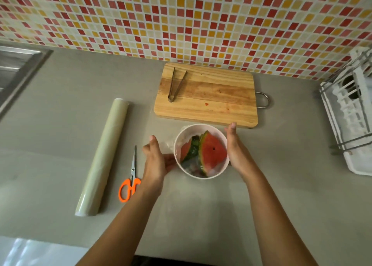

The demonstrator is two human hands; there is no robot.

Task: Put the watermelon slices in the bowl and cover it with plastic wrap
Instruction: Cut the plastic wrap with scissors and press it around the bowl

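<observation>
Nearest you, on the grey counter point(201, 215), both of your forearms reach forward to the white bowl point(182, 133). Your left hand point(156, 161) sits at the bowl's left side with fingers loosely spread, the thumb toward the bowl wall, pressing on a clear sheet of plastic wrap point(168, 145) that drapes over the rim there. Your right hand point(234, 147) lies flat against the bowl's right side, fingers straight and together, pointing away from you. Whether either hand actually pinches the film you cannot tell from this view. Inside the bowl stand the watermelon slices point(213, 151), red flesh up and green rind between them, with shiny film visible across the near part of the opening.

Left of your left hand lie the scissors point(130, 177) with orange handles, blades pointing away from you. Further left rests the long roll of wrap point(102, 157), running near to far.

Beyond the bowl is the wooden cutting board point(211, 98), with metal tongs point(177, 84) lying on its left part. At the far right stands a white dish rack point(350, 112), and the tiled wall point(181, 18) rises behind.
</observation>
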